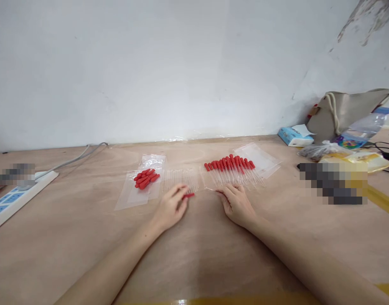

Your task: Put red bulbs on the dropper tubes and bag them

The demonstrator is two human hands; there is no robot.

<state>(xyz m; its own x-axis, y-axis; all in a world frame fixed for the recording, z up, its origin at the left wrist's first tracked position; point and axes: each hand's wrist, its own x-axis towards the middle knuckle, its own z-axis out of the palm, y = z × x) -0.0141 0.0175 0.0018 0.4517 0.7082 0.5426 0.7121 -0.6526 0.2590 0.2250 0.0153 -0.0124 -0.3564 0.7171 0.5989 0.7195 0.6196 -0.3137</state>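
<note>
My left hand (172, 206) is closed on a red rubber dropper bulb (189, 195), its open end pointing right. Between the fingertips of my right hand (237, 204) is a thin clear glass dropper tube (210, 189), pointing left toward the bulb; a gap separates the two. Just beyond my left hand lies a row of bare glass tubes (178, 177). Loose red bulbs (145, 178) are piled on clear plastic bags (131, 197) to the left. Past my right hand, several droppers with red bulbs fitted (232, 163) lie side by side.
More clear bags (259, 159) lie behind the fitted droppers. A white power strip (21, 199) with a cable is at the left. At the right are a tissue pack (295, 136), a bag (343, 110), a plastic bottle (367, 127) and a blurred-out dark object (332, 184).
</note>
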